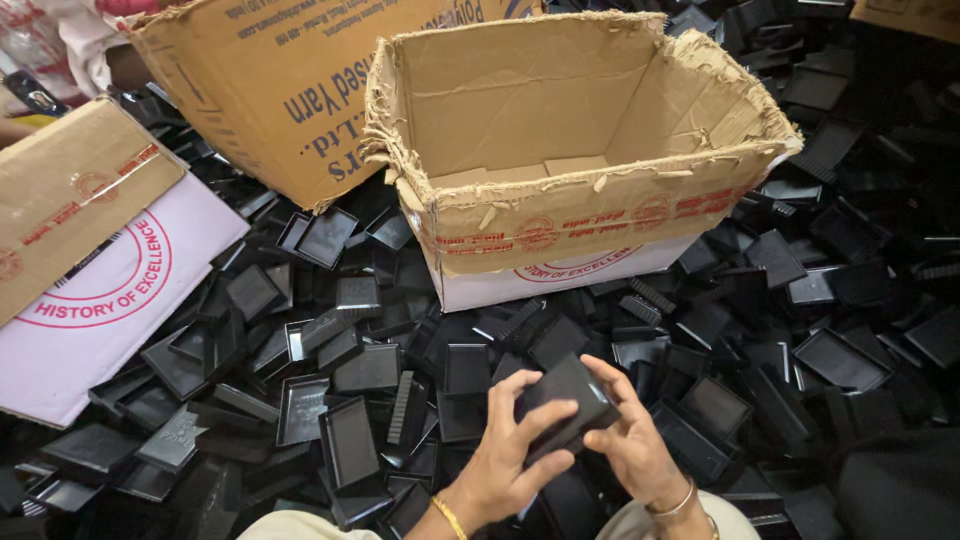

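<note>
Head view: left hand (505, 455) and right hand (632, 440) curl fingers around one black plastic case (565, 400).

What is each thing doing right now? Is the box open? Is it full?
Middle cardboard box: open on top, rim torn, looks empty.
Black plastic case: held in both hands.
Left hand: gripping the case.
Right hand: gripping the case.
Pile of black trays: loose, jumbled.

Matt black plastic tray (565, 398), torn rough cardboard box (560, 150)
</note>
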Motion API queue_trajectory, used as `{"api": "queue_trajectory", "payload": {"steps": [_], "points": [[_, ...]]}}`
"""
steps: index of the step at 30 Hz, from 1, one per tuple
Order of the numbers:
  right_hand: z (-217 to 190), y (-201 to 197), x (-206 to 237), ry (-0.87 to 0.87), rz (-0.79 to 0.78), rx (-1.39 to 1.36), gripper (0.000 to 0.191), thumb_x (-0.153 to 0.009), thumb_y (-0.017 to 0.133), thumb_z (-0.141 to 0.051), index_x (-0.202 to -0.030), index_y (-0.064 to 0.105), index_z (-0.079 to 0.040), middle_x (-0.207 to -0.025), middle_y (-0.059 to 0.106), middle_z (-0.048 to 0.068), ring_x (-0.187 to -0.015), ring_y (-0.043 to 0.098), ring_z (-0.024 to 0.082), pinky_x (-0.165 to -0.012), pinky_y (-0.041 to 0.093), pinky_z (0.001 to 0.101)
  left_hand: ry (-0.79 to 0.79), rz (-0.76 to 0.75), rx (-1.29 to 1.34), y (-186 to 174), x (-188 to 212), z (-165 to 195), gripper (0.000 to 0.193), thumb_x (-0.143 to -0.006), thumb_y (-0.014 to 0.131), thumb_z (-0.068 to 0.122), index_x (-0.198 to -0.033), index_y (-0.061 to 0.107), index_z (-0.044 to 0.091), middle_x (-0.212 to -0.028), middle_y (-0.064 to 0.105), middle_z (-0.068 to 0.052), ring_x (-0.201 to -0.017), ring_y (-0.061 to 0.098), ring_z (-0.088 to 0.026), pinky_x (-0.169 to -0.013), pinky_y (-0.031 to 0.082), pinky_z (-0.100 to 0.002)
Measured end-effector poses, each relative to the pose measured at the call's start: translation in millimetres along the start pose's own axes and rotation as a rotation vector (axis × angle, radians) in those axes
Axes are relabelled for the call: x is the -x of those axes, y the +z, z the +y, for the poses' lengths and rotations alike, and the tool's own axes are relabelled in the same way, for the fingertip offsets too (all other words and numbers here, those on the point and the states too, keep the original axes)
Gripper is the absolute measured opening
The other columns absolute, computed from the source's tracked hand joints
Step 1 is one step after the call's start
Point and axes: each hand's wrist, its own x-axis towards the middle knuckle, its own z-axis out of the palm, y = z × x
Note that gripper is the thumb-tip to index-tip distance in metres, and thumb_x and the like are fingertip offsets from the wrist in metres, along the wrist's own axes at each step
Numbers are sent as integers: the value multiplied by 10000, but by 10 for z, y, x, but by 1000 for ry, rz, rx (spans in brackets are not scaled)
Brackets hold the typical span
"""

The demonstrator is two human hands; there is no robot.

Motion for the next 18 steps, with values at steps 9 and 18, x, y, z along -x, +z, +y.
{"api": "queue_trajectory", "payload": {"steps": [9,18], "points": [[10,13,13,-16,65,81,1008,-675,737,39,-1574,311,-124,-1413,492,115,-1278,522,232,-1063,438,386,-78,-151,164,-107,-36,-76,548,-959,730,332,-1459,566,178,-1479,430,-229,-1355,522,-404,-1143,450,-452],[119,-124,-59,-283,139,403,452,-1002,579,-278,-1395,574,-55,-1353,564,128,-1278,530,253,-1101,406,386,178,56,-128,-254,-108,53,560,-899,710,101,-1424,533,18,-1419,611,-243,-1306,639,-421,-1094,531,-411]]}}
